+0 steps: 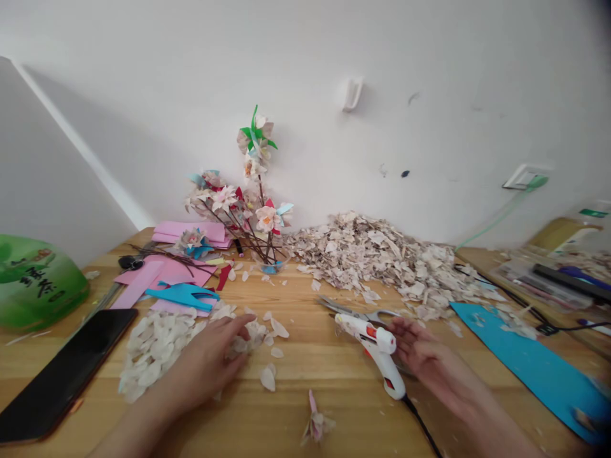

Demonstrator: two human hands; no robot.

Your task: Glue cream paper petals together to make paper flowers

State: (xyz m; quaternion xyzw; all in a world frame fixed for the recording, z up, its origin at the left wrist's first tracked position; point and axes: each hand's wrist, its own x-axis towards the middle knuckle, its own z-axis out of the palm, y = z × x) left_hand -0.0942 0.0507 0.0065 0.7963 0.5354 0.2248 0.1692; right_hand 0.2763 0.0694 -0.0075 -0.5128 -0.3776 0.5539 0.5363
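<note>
The left hand (pixel 205 366) rests with relaxed fingers on a heap of petals (pixel 153 359), grasping nothing visible, while the right hand (pixel 420 356) closes its fingers around a glue gun (pixel 377 346) just above the wooden table (pixel 329 375).

Tabletop (pixel 315 375) lies open between the left hand (pixel 203 362) and glue gun (pixel 377 353); a petal heap (pixel 377 261) blocks the way to the wall (pixel 382 127).

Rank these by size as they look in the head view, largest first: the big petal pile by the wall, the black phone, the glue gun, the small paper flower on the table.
1. Petal pile
2. Black phone
3. Hot glue gun; close to the phone, so 2 and 3 are unsure
4. Small paper flower
</note>
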